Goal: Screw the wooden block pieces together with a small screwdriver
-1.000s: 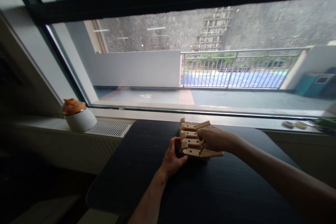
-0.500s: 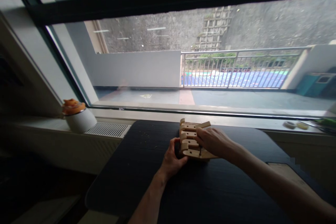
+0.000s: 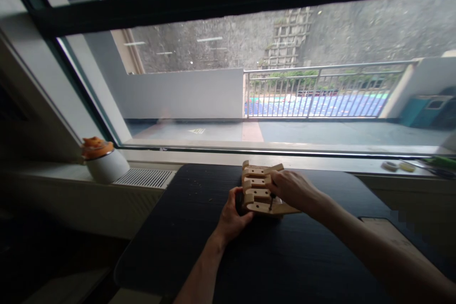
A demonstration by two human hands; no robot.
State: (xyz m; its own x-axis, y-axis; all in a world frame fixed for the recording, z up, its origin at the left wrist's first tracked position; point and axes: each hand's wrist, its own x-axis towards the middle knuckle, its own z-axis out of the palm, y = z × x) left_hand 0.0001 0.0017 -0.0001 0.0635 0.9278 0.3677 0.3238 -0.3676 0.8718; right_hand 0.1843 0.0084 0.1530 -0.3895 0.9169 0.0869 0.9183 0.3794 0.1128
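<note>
A: Straight to the middle: the left hand (image 3: 231,216) is wrapped around the left end of a pale wooden piece (image 3: 260,193), thumb on the near side, fingers reaching round the far one.

B: And the right hand (image 3: 290,189) comes in from the other side, fingers curled tight, knuckles low over the slats! What have they got?

A: Can't tell, the hand itself blocks the view. A slim dark rod (image 3: 271,202) stands just beneath, its lower end at the nearest slat. Whether the fingers grip it doesn't show.

B: Lovely look at that wood: slats side by side, small dark holes in them, rounded ends lined up on the left.

A: It's all on the dark surface (image 3: 160,232), close to the window-side edge. Little specks (image 3: 195,185) lie off to the left, apart from the wood.

B: Out right, a flat, pale-faced thing with a dark rim (image 3: 384,225), partly covered by the right forearm (image 3: 366,247).

A: Further out, the sill (image 3: 213,157) carries a greyish disc (image 3: 389,166) beside a yellowish disc (image 3: 406,166). Far left, a white pot (image 3: 109,168) with an orange top (image 3: 96,149), next to a slatted grille (image 3: 145,178).

B: Through the glass, a metal railing (image 3: 331,67) before a rough grey wall (image 3: 231,57)!
</note>
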